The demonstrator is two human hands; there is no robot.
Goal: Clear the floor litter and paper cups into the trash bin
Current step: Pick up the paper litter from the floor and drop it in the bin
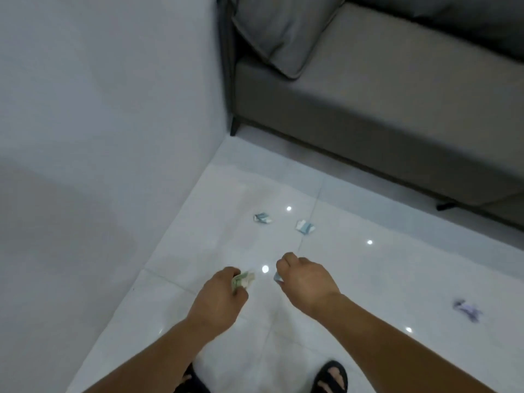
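Both hands hold paper scraps above a white tiled floor.

The left hand point(224, 290) grips a greenish wad point(242, 280); the right hand point(302, 276) is curled round a small bluish scrap point(277, 277). Two more scraps point(262, 217) point(304, 226) lie on the floor point(368, 279) ahead, near the sofa point(368, 109), and a purple one point(466, 309) lies well off to the right.

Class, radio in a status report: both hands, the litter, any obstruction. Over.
Left hand gripping crumpled paper. Right hand pinching small scrap. Three scraps on floor; bin not in view.
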